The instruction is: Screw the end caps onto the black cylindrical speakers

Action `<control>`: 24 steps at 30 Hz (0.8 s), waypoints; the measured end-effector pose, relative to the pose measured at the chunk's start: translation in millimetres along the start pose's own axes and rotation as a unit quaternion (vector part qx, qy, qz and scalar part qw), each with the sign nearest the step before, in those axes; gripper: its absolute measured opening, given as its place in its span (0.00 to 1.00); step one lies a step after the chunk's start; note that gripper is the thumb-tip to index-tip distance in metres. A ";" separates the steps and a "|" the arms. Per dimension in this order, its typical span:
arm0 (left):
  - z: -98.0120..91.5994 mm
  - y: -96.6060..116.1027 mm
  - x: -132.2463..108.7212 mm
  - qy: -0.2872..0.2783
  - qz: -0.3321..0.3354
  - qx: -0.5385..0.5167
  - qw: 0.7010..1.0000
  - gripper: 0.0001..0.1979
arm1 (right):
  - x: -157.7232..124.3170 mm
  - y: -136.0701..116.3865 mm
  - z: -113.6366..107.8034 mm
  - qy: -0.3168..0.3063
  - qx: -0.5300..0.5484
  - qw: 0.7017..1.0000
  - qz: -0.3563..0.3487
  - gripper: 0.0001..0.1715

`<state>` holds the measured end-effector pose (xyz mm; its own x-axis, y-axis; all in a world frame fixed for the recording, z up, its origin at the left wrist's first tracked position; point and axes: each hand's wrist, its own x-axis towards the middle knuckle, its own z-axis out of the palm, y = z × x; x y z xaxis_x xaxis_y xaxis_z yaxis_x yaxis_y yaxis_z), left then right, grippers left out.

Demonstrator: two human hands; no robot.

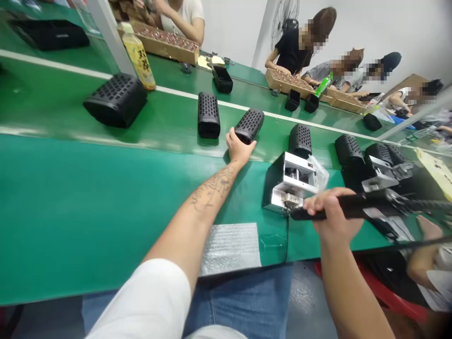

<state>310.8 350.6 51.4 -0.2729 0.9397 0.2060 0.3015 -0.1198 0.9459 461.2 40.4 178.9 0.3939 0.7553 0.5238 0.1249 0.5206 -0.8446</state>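
My left hand (239,148) reaches forward, its fingers closed round the near end of a black perforated housing (251,123) lying on the bench. Another such housing (208,113) lies just left of it. In my right hand (335,214) is a black electric screwdriver (363,203), held sideways. Its tip points left, close to the front of a silver and black screw feeder (294,181); whether they touch I cannot tell. Behind the feeder lies a further perforated housing (300,139).
Bubble wrap (233,247) lies at the green bench's (88,212) front edge. A larger housing (116,100) and a drink bottle (139,56) are at left. More housings (349,149) and a co-worker's hand (429,228) are at right. Other people sit opposite behind parts boxes (289,82).
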 end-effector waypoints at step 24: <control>-310.3 -23.7 -48.3 -0.040 0.005 0.025 0.999 0.58 | -59.0 -58.5 25.0 -0.105 0.193 0.975 0.027 0.11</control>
<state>33.3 208.7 96.8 -0.1958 0.9615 0.1929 0.3500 -0.1152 0.9296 407.9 -24.7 200.2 0.1899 0.8293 0.5255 -0.2585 0.5586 -0.7881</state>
